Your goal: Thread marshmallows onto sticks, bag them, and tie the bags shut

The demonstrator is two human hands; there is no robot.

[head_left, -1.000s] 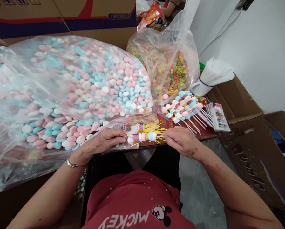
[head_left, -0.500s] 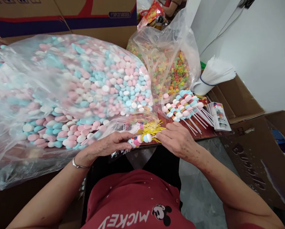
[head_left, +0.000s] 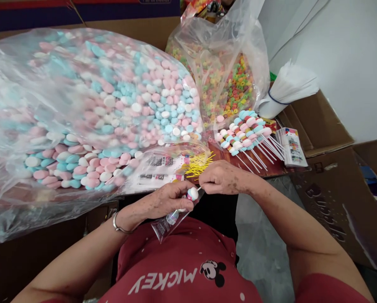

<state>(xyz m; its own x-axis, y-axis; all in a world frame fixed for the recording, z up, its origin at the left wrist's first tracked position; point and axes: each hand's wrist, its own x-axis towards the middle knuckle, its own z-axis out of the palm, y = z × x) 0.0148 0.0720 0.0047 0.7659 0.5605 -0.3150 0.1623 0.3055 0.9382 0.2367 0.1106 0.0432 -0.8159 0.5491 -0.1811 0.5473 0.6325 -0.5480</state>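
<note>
A marshmallow skewer in a clear plastic bag lies across my left hand, just above my lap. My left fingers are closed around it, so the middle of the skewer is hidden. The bag's flat end sticks out below my thumb. At the skewer's other end, my right hand pinches its white stick. Just behind my right fingers lies a bunch of yellow twist ties on the table. Flat printed bags are beside the ties.
A huge clear bag of pink, blue and white marshmallows fills the left. Behind are a bag of colourful ring candies and a mug of white sticks. Finished skewers, printed cards and cardboard boxes are at right.
Both hands have come closer to my body with the bagged skewer, which is now tilted. My right hand has moved from beside the yellow ties onto the stick. The view has tipped down slightly.
</note>
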